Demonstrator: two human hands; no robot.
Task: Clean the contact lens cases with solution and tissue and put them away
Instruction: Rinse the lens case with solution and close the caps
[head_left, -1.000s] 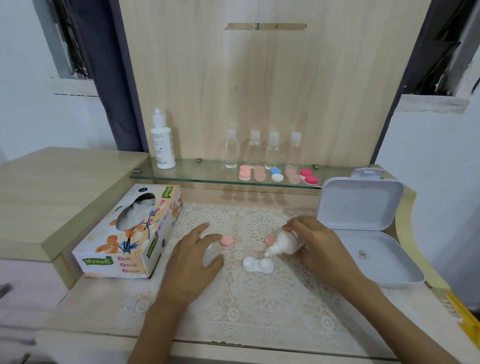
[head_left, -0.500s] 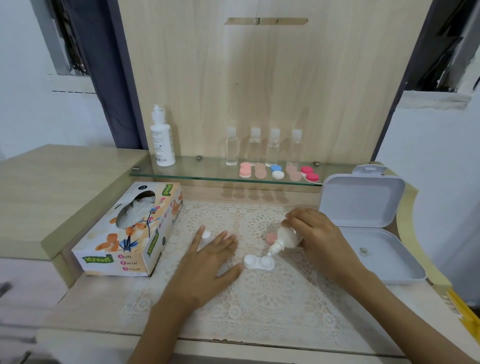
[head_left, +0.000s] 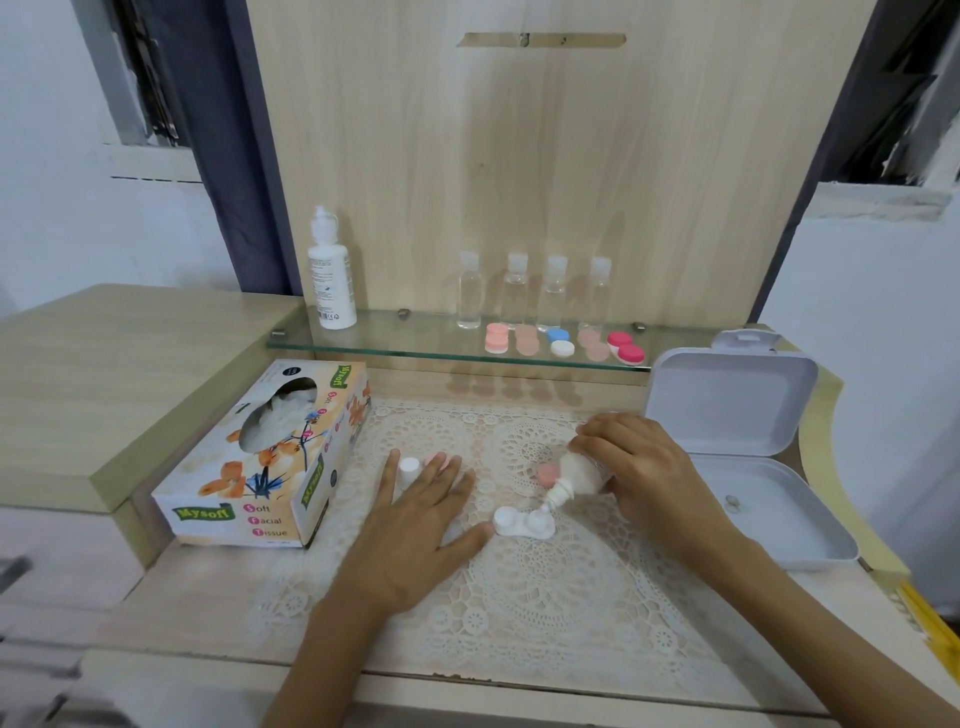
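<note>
while our right grip (head_left: 644, 467) clasps the small solution bottle (head_left: 576, 475), tipped nozzle-down onto the white lens case (head_left: 522, 522) mid-worktop (head_left: 208, 608), our left grip (head_left: 415, 519) lies flat, released, just left of it. rinsing is in hand; next we likely need a sheet from the tissue box (head_left: 260, 462), far left.

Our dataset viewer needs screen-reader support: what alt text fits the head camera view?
A person's right hand holds a small bottle tipped nozzle-down over an open white lens case on a lace mat, while the left hand lies flat beside it. Tissue box at left, open white box at right, glass shelf of bottles behind.
</note>
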